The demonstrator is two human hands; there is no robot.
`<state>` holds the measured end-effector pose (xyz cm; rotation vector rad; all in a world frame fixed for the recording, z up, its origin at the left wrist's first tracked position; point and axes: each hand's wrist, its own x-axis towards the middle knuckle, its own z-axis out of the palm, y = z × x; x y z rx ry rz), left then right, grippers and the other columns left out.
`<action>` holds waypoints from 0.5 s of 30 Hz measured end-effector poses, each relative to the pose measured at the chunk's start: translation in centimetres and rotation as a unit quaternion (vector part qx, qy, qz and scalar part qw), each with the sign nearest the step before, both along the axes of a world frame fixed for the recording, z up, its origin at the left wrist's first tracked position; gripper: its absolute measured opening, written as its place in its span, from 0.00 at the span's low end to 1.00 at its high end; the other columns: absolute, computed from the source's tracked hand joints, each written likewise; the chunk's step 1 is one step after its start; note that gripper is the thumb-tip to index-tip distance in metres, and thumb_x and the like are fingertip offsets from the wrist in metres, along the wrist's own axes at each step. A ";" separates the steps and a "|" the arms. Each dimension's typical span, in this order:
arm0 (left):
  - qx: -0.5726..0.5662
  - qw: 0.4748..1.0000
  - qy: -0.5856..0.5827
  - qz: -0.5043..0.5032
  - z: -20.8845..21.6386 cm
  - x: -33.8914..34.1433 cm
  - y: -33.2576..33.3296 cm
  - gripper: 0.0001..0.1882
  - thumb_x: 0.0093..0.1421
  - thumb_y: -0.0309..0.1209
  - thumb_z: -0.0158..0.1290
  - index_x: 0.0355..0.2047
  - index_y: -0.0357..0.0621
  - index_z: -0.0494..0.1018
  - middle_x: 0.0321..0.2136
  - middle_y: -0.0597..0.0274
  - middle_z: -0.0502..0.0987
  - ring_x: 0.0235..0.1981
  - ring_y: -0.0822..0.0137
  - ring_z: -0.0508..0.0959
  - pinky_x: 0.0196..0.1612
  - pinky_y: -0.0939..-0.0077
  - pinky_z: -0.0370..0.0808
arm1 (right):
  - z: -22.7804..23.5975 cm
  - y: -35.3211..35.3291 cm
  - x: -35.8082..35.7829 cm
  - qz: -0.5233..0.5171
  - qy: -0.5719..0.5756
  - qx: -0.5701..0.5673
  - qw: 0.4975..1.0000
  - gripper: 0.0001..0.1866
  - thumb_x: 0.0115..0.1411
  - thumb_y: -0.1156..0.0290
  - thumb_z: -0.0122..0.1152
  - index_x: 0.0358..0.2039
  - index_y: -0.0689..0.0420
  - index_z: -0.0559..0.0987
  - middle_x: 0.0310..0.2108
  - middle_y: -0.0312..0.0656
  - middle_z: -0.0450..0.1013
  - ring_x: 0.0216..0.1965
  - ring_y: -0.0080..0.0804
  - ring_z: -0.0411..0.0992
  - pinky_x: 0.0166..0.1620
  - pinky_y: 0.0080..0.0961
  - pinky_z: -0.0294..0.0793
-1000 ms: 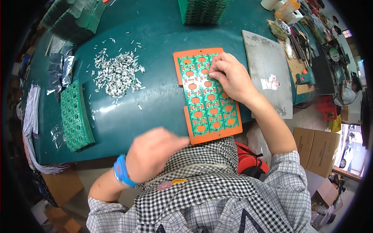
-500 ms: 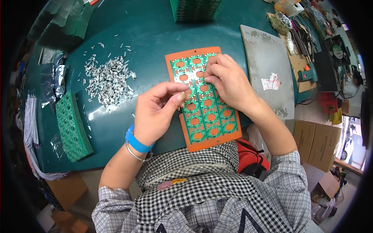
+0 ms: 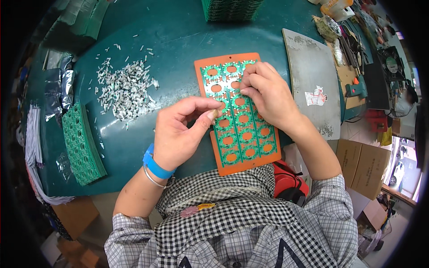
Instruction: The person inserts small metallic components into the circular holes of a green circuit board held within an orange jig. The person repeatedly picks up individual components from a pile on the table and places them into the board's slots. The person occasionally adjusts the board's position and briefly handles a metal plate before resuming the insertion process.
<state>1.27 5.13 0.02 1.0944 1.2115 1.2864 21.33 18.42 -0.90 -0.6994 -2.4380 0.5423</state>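
A green circuit board panel (image 3: 235, 127) with rows of ring-shaped boards lies on an orange holder (image 3: 241, 168), close to my body. My left hand (image 3: 181, 129) is at the panel's left edge, thumb and index finger pinched together. Whatever sits between those fingertips is too small to name. Over the panel's upper right part, my right hand (image 3: 273, 100) has its fingers curled and pinched close to the board. Its fingertips hide what they hold, if anything. To the left, a loose pile of small whitish, strip-like parts (image 3: 125, 91) is spread on the green table (image 3: 178, 53).
Green panels (image 3: 82, 145) are stacked at the left, beside white wires (image 3: 33, 138) and silvery bags (image 3: 67, 87). Another stack (image 3: 230, 10) stands at the far edge. A grey metal plate (image 3: 310, 80) lies right, with a glue gun (image 3: 356, 89) beyond. Cardboard boxes (image 3: 364, 167) stand lower right.
The table and the things on it appear slightly further right in the picture. Both hands keep nearly the same pinched pose at the panel.
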 end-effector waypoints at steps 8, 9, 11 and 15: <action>-0.001 1.000 -0.008 0.006 -0.5 0.1 0.0 0.11 0.64 0.19 0.53 0.47 0.34 0.77 0.40 0.58 0.83 0.42 0.72 0.82 0.49 0.76 0.79 | -0.2 -0.5 -0.3 0.022 -0.031 0.111 0.993 0.11 0.47 0.74 0.69 0.31 0.59 0.76 0.36 0.41 0.73 0.42 0.42 0.74 0.41 0.37 0.75; 0.000 1.000 -0.005 0.010 -0.5 0.2 0.0 0.11 0.64 0.19 0.54 0.47 0.34 0.77 0.40 0.58 0.83 0.42 0.71 0.82 0.49 0.76 0.79 | -0.1 -0.5 -0.3 0.023 -0.036 0.121 0.992 0.12 0.47 0.74 0.70 0.31 0.58 0.76 0.36 0.41 0.73 0.42 0.41 0.74 0.41 0.37 0.75; 0.003 1.000 0.002 0.017 -0.5 0.4 0.0 0.11 0.64 0.19 0.54 0.47 0.34 0.77 0.39 0.58 0.83 0.42 0.71 0.82 0.48 0.76 0.79 | 0.1 -0.6 -0.3 0.028 -0.037 0.118 0.992 0.11 0.47 0.74 0.70 0.30 0.59 0.76 0.36 0.42 0.73 0.42 0.42 0.74 0.40 0.36 0.76; -0.003 1.000 0.025 -0.003 -0.1 0.3 0.0 0.13 0.65 0.18 0.52 0.50 0.32 0.74 0.41 0.57 0.82 0.45 0.69 0.82 0.52 0.74 0.78 | -0.1 -0.5 -0.3 -0.011 -0.024 0.108 0.994 0.10 0.48 0.75 0.69 0.29 0.61 0.75 0.36 0.43 0.72 0.40 0.42 0.74 0.39 0.36 0.76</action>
